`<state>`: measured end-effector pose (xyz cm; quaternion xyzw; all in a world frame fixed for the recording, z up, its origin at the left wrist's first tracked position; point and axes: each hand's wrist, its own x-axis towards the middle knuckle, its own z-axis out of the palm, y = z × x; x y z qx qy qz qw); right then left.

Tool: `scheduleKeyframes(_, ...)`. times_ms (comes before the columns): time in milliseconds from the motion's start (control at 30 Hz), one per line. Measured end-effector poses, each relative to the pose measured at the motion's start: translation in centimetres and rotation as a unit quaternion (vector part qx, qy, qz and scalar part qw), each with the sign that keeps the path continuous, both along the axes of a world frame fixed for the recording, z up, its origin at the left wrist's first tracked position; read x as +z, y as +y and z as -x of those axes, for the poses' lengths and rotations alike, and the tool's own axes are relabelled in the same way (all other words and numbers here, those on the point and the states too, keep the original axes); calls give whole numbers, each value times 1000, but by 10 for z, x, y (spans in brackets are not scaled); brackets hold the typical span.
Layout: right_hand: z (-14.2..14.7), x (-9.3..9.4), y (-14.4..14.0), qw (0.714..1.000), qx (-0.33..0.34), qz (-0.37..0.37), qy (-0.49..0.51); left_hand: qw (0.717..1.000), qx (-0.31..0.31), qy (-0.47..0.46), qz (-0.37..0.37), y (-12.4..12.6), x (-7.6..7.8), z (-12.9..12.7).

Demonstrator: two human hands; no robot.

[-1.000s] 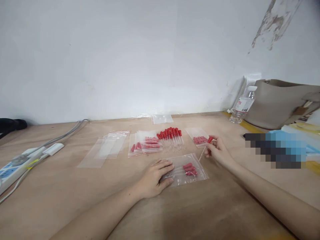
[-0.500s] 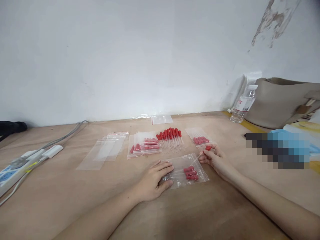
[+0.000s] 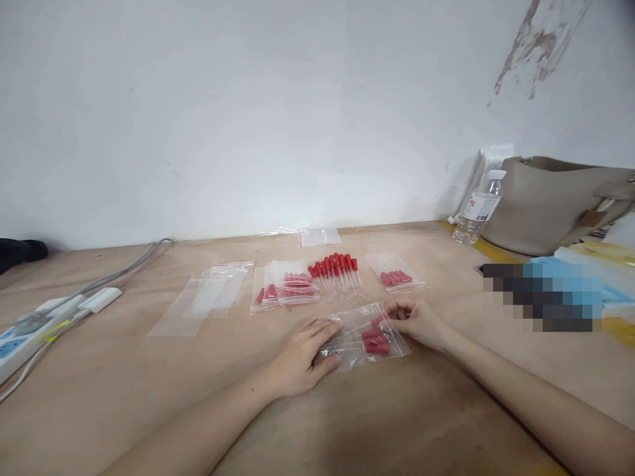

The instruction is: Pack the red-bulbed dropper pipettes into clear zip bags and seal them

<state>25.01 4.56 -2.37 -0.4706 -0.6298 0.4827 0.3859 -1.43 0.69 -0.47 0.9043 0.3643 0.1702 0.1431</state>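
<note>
A clear zip bag (image 3: 348, 340) lies in front of me with several red-bulbed droppers (image 3: 376, 344) inside, their bulbs towards its right end. My left hand (image 3: 310, 357) rests flat on the left part of this bag, fingers stretched out. At the bag's right end, the fingers of my right hand (image 3: 409, 320) are pinched at the bulb of one more dropper (image 3: 378, 320), whose stem points into the bag. Behind the bag, loose droppers (image 3: 335, 268) lie in a fanned pile. Filled bags of droppers lie left (image 3: 285, 291) and right (image 3: 395, 274) of the pile.
Flat clear bags (image 3: 198, 301) overlap on the left, and a small bag (image 3: 320, 237) lies by the wall. A power strip (image 3: 30, 337) with cables is at the far left. On the right are a water bottle (image 3: 477, 208), a grey handbag (image 3: 546, 205) and blue material (image 3: 570, 284).
My right hand has moved left to the bag's right end, bringing the dropper from outside into the bag. My left hand has stayed on the bag.
</note>
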Motion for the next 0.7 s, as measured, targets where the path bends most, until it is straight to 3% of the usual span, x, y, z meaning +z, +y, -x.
scheduleKeyframes(167,3,20,-5,985,170,2,-33,1000,0,4,-6,0,0,0)
scheduleKeyframes(233,-4,29,-1,982,177,-10,-60,1000,-5,12,-8,1,1,0)
scheduleKeyframes(333,-11,33,17,988,71,-58,-126,1000,-11,13,-10,1,0,1)
scheduleKeyframes(433,-5,30,45,975,-42,-90,-199,1000,-13,3,-11,2,-1,1)
scheduleKeyframes(567,21,23,87,957,-158,-66,-236,1000,-10,-1,-3,4,-3,1)
scheduleKeyframes(700,43,19,114,950,-212,-36,-225,1000,-8,3,4,4,-3,2)
